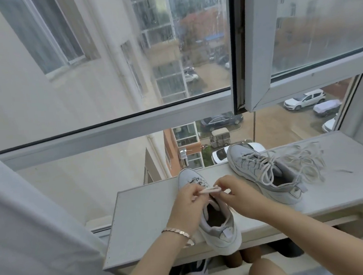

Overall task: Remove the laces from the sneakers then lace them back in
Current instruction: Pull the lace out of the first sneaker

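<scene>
a pale grey surface (143, 215) sits under a rain-streaked window (106, 56). on its front edge is a light grey mesh sneaker (217, 227), heel toward the person. the left hand (189, 203) and right hand (238, 195) both pinch its pale flat lace (210, 190) with curled fingers (223, 183) above the tongue. a second grey sneaker (264, 174), laced, stands to the right.

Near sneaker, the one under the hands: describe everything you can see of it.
The near sneaker is light grey, fabric-looking, with a thick white sole and a heel tab. It stands upright on the pale ledge, toe toward the window, heel toward the camera and apparently jutting past the front edge. Lacing shows only near the toe. The left hand and right hand pinch its lace above the tongue.
</scene>
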`<state>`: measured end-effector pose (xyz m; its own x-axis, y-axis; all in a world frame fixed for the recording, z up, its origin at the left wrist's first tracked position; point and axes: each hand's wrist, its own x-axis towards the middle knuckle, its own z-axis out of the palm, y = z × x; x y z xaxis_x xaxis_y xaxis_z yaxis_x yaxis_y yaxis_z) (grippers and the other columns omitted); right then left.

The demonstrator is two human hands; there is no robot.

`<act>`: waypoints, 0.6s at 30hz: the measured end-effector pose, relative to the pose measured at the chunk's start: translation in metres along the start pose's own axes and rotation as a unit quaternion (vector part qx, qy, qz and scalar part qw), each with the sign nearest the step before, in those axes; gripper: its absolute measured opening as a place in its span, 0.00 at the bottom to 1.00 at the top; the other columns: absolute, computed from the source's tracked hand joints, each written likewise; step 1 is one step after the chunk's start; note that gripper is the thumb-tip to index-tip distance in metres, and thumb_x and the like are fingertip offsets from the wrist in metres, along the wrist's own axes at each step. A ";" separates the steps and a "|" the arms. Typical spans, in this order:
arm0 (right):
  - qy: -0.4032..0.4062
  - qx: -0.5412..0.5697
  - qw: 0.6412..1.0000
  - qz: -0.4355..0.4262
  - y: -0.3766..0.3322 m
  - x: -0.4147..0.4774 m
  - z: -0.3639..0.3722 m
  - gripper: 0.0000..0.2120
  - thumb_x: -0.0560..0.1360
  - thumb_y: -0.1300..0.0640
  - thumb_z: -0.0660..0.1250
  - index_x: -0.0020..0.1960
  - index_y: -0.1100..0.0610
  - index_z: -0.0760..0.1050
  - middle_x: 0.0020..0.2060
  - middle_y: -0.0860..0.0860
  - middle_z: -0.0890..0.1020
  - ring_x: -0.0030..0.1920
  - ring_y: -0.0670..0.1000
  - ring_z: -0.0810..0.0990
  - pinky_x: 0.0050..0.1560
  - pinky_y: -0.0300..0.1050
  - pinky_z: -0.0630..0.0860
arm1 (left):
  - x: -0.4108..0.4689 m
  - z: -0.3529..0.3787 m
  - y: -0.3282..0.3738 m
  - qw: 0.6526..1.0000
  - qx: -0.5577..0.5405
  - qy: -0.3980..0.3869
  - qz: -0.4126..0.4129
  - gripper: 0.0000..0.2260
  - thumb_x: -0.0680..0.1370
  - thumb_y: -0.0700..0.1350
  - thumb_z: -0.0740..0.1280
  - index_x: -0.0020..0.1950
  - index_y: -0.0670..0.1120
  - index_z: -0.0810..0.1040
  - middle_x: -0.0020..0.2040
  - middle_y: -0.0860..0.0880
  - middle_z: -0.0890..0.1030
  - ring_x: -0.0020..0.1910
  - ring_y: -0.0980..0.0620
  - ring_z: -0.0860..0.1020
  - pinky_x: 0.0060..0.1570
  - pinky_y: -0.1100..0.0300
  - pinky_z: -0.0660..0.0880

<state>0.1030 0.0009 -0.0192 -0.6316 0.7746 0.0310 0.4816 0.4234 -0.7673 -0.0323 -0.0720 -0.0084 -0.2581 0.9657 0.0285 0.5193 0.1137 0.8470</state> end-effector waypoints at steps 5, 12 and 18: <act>-0.012 0.012 0.999 0.049 -0.005 0.009 0.003 0.12 0.79 0.55 0.57 0.41 0.61 0.69 0.37 0.53 0.73 0.38 0.50 0.70 0.40 0.46 0.65 | -0.004 -0.031 0.008 0.984 -0.172 0.015 -0.033 0.17 0.78 0.39 0.62 0.27 0.43 0.71 0.21 0.52 0.69 0.23 0.56 0.70 0.34 0.63 0.70; 0.040 0.202 0.978 0.021 -0.012 -0.014 -0.033 0.15 0.79 0.54 0.57 0.39 0.55 0.79 0.40 0.50 0.83 0.48 0.49 0.80 0.56 0.48 0.74 | -0.016 -0.087 -0.013 0.937 0.341 0.078 -0.019 0.21 0.78 0.54 0.57 0.27 0.47 0.66 0.26 0.51 0.71 0.31 0.52 0.71 0.32 0.60 0.64; -0.251 -0.067 0.964 0.056 -0.032 -0.050 -0.085 0.10 0.72 0.42 0.65 0.35 0.44 0.76 0.35 0.47 0.83 0.43 0.43 0.81 0.51 0.37 0.74 | -0.011 -0.068 -0.030 0.956 0.275 0.051 -0.091 0.04 0.74 0.52 0.65 0.39 0.55 0.74 0.45 0.54 0.79 0.47 0.54 0.77 0.47 0.60 0.74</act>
<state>0.1706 -0.0113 0.0583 -0.7692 0.5079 -0.3878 0.6171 0.4327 -0.6573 -0.1003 -0.1015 0.0022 -0.4474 0.8941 -0.0178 0.8008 0.4095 0.4370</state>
